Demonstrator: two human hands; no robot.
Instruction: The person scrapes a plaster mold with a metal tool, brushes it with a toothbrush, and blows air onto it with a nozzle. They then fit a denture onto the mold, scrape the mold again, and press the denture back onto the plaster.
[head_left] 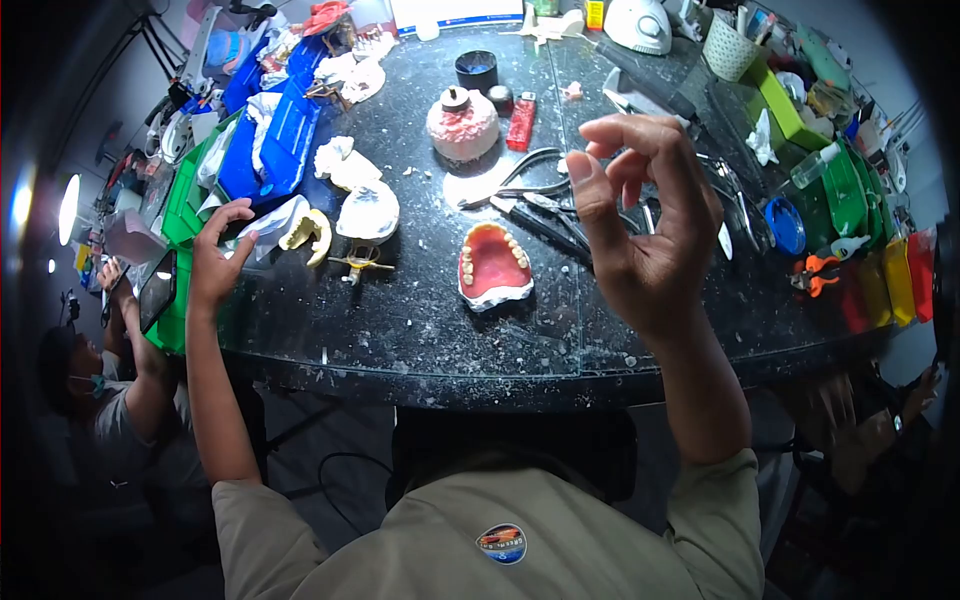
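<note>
My left hand (220, 255) is at the left of the bench, beside a clear plastic bag (277, 226) and the green bin (190, 310). Its fingers are apart and I see nothing held. Raised above the bench on the right is my right hand (655, 215), fingers curled, with a gap between thumb and index tip. A small pale spot shows by the thumb tip; I cannot make out what it is. Between the hands sits a denture model (497, 268) with a pink plate and a row of cream teeth. Pliers (530, 180) lie behind my right hand.
A plaster-spattered spirit burner (462, 128) stands behind the model, near a red lighter (521, 122). White plaster models (368, 212) and a yellowish dental arch (310, 237) lie left. Blue bins (275, 150) stand beyond. Orange clamp (817, 276) lies right. Other people sit at both sides.
</note>
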